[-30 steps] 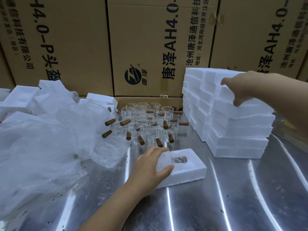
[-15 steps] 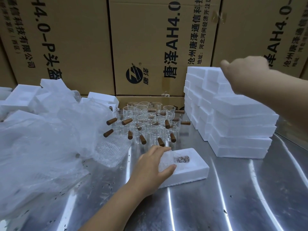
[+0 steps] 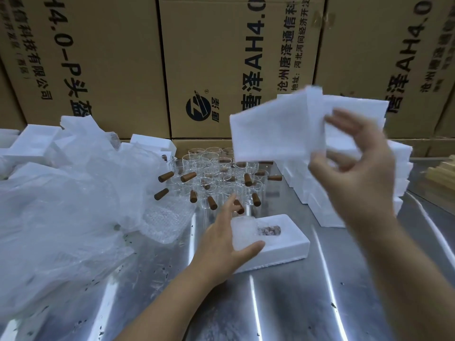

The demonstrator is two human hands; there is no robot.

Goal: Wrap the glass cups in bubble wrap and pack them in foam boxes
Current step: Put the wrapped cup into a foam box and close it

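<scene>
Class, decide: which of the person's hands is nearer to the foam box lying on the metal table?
Left. The left hand rests on one end of the foam box. The right hand is in the air above and right of it, holding a separate foam piece.

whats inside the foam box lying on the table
A bubble-wrapped cup, its brown handle showing through the wrap. The left hand covers the left end of the foam box, hiding that part.

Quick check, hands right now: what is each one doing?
Left hand: open, resting on the foam box.
Right hand: pinches a foam piece held up in the air.
</scene>
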